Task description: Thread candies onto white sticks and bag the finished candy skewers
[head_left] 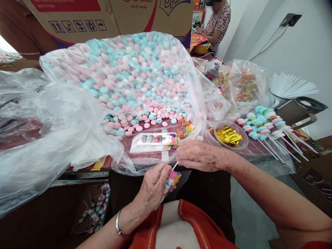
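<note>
My left hand (155, 184) is closed round a candy skewer in a printed plastic bag (174, 177), low in front of my lap. From the top of that bag a white stick (175, 166) slants up to my right hand (199, 155). The fingers of my right hand are closed at the stick's upper end, and whatever else they pinch is hidden. Just beyond both hands lies a stack of flat printed bags (153, 140). Gold twist ties (228, 135) fill a round clear tub (245, 142) to the right of them.
A big clear bag of pink, blue and white candies (140, 72) spreads over the table, with ring candies (185, 126) spilling beside it. Assembled skewers (261, 122), a dark mug (298, 109) and white sticks (293, 84) stand right. Finished skewers (97, 207) lie below left. Another person (220, 24) sits behind.
</note>
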`<control>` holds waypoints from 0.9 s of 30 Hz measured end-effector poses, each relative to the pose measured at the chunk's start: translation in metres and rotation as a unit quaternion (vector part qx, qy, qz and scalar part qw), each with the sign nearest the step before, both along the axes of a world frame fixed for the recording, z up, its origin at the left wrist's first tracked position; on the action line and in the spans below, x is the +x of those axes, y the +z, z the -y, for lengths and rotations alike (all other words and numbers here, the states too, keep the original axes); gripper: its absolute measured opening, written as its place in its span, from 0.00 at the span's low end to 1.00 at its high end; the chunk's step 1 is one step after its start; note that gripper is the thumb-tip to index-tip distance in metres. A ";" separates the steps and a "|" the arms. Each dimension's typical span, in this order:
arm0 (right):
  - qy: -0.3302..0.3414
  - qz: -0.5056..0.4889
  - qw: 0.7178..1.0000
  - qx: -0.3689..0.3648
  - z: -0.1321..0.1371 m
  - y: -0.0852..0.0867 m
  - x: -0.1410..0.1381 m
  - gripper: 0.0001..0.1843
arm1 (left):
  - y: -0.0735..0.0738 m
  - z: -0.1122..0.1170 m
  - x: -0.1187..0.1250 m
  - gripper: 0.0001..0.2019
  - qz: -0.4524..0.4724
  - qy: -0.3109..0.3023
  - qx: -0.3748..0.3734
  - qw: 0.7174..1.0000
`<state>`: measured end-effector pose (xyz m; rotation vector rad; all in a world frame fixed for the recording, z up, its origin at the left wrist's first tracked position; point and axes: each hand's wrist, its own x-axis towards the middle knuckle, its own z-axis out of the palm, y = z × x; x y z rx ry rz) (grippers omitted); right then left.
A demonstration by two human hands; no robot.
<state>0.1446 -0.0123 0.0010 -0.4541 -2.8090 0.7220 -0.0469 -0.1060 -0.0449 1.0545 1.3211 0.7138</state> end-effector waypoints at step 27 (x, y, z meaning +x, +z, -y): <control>-0.175 -0.283 0.926 -0.180 0.040 -0.048 -0.010 0.09 | 0.008 -0.032 -0.008 0.10 0.305 -0.121 -0.204 0.922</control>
